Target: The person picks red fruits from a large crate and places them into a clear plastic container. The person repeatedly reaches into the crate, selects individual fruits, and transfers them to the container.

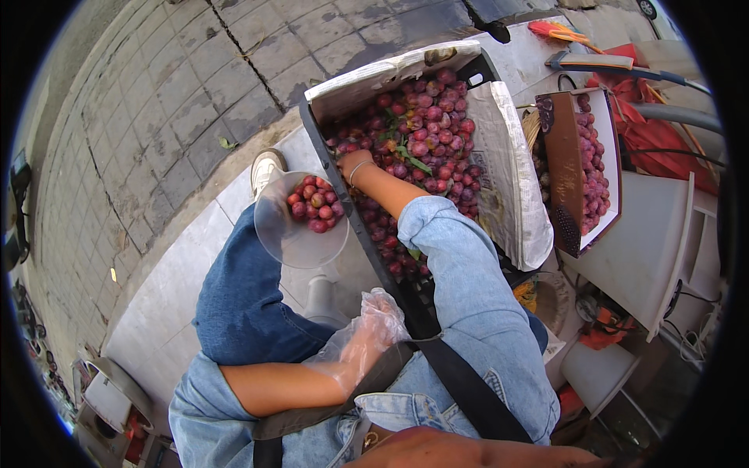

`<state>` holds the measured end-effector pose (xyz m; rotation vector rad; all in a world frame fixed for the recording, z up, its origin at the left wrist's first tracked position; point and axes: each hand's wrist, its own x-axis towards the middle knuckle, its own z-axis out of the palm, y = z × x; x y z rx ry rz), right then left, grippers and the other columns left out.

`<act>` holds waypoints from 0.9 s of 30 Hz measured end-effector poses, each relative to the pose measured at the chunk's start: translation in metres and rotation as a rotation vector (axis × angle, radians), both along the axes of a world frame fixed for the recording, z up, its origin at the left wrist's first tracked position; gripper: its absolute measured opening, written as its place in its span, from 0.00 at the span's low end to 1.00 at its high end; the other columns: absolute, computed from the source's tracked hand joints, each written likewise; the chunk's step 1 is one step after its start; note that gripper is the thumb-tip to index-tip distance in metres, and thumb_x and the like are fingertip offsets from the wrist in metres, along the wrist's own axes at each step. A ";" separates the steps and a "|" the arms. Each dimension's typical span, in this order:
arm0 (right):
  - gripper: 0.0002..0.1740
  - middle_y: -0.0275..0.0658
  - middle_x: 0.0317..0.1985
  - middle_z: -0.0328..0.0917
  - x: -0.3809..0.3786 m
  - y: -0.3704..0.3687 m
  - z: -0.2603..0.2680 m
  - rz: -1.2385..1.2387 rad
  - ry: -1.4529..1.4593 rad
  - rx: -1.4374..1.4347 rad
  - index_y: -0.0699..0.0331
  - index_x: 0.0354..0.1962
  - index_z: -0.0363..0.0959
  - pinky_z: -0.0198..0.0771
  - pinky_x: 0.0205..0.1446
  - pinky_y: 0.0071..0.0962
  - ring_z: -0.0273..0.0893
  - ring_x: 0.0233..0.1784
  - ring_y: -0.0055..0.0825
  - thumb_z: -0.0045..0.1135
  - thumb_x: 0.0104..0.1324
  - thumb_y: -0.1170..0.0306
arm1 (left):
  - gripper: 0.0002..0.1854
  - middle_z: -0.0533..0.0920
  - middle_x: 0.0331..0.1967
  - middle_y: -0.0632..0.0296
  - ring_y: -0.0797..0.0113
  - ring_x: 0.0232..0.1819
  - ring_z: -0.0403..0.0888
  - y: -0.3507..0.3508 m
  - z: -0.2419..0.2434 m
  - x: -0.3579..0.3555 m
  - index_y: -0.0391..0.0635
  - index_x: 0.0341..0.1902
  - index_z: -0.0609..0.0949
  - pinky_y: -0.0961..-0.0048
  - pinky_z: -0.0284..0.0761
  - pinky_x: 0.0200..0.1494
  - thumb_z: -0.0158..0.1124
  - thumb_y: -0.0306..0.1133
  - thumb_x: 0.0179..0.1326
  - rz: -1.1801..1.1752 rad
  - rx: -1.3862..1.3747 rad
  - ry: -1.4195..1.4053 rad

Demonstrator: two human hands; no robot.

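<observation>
A black plastic crate (386, 257) lined with newspaper holds many red-purple plums (433, 126) with some green leaves. My bare right hand (354, 164), with a bracelet at the wrist, reaches down among the plums at the crate's left side; its fingers are hidden. My left hand (383, 319) wears a clear plastic glove and rests near my lap, beside the crate's near corner. It looks bent, and its fingers are hard to make out through the glove. Left of the crate, a translucent bowl (281, 234) with several plums in it stands beside my leg.
Right of the crate is a printed cardboard box (564, 169) of plums. Beyond it lie red cloth (673, 146) and a blue-and-orange handled tool (632, 70). A white bin-like container (632, 240) stands at right. Grey paving (169, 123) spreads at upper left.
</observation>
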<state>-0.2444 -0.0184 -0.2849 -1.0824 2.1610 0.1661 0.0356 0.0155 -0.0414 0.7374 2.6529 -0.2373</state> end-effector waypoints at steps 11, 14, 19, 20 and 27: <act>0.34 0.42 0.36 0.77 -0.005 0.035 0.035 -0.056 -0.060 -0.256 0.56 0.44 0.69 0.70 0.40 0.36 0.76 0.38 0.38 0.68 0.36 0.57 | 0.17 0.71 0.44 0.52 0.61 0.46 0.70 0.003 -0.012 0.006 0.39 0.50 0.68 0.70 0.66 0.48 0.46 0.29 0.55 -0.038 0.095 -0.030; 0.28 0.41 0.30 0.76 -0.008 0.063 0.041 -0.379 -0.207 -0.603 0.60 0.43 0.69 0.71 0.35 0.30 0.76 0.31 0.31 0.64 0.42 0.62 | 0.18 0.73 0.44 0.52 0.59 0.46 0.71 0.009 -0.011 0.004 0.39 0.48 0.70 0.67 0.68 0.46 0.48 0.29 0.52 -0.054 0.085 -0.049; 0.11 0.35 0.28 0.75 -0.017 0.124 0.057 -1.486 -1.364 -1.146 0.67 0.37 0.70 0.63 0.20 0.17 0.69 0.20 0.17 0.53 0.55 0.73 | 0.18 0.74 0.45 0.49 0.55 0.46 0.72 0.024 -0.012 -0.002 0.38 0.47 0.72 0.62 0.68 0.45 0.50 0.28 0.49 -0.081 0.139 -0.086; 0.12 0.36 0.29 0.75 -0.018 0.129 0.061 -1.405 -1.404 -1.171 0.67 0.38 0.70 0.65 0.21 0.17 0.69 0.20 0.18 0.54 0.55 0.72 | 0.19 0.73 0.45 0.48 0.54 0.46 0.72 0.025 -0.011 -0.004 0.37 0.47 0.72 0.61 0.68 0.45 0.50 0.27 0.49 -0.079 0.147 -0.090; 0.24 0.46 0.39 0.74 -0.025 0.121 0.107 -0.324 -0.058 -0.256 0.61 0.38 0.76 0.69 0.45 0.32 0.73 0.41 0.36 0.55 0.52 0.51 | 0.20 0.73 0.45 0.45 0.51 0.47 0.71 0.017 0.015 -0.012 0.34 0.47 0.72 0.59 0.68 0.47 0.49 0.27 0.49 -0.159 0.077 0.020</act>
